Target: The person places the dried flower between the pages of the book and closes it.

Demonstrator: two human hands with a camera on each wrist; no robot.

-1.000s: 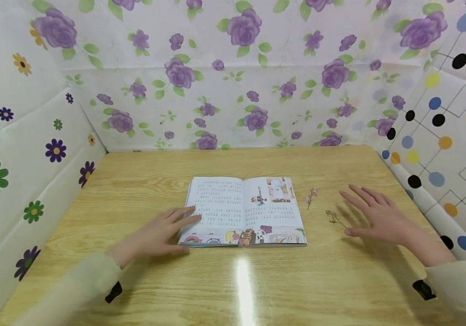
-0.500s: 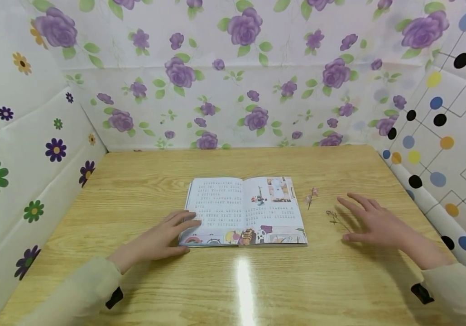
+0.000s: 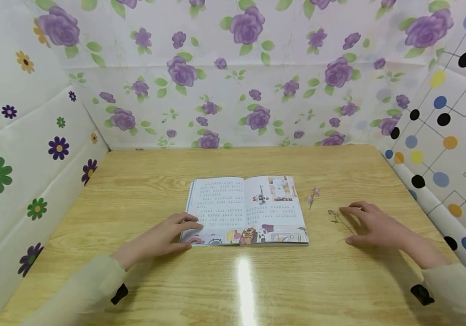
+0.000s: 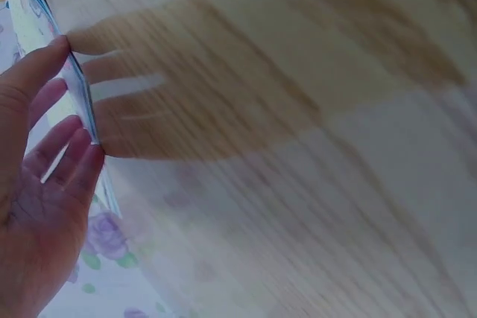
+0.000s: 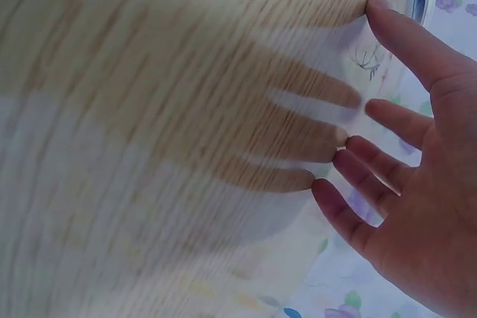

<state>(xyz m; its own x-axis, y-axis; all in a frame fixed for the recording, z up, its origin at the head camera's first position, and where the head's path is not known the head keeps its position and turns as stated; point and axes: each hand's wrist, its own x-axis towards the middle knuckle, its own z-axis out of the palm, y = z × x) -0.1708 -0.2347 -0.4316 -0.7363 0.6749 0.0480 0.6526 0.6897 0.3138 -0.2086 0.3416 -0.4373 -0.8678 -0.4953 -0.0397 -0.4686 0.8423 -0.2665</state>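
Observation:
An open book (image 3: 224,213) lies flat on the wooden table, text on its left page and pictures on the right one. My left hand (image 3: 163,236) is at its lower left corner, fingertips on the page and thumb by the bottom edge. The left wrist view shows the thumb and fingers of that hand (image 4: 45,161) along the book's edge. Beside a thin dried flower sprig (image 3: 336,217) rests my right hand (image 3: 379,231), fingers spread and slightly bent, fingertips at the table surface in the right wrist view. A second, pinkish sprig (image 3: 313,195) lies between book and right hand.
The wooden table (image 3: 155,181) reaches back to a wall covering with purple roses (image 3: 257,90). Patterned coverings stand on the left side (image 3: 29,158) and the right side (image 3: 432,181). A bright light reflection falls on the table in front of the book.
My right hand's fingers have drawn in and come down nearer the table by the sprig. The left hand's fingers have bent slightly at the book's corner. Book and sprigs have stayed put.

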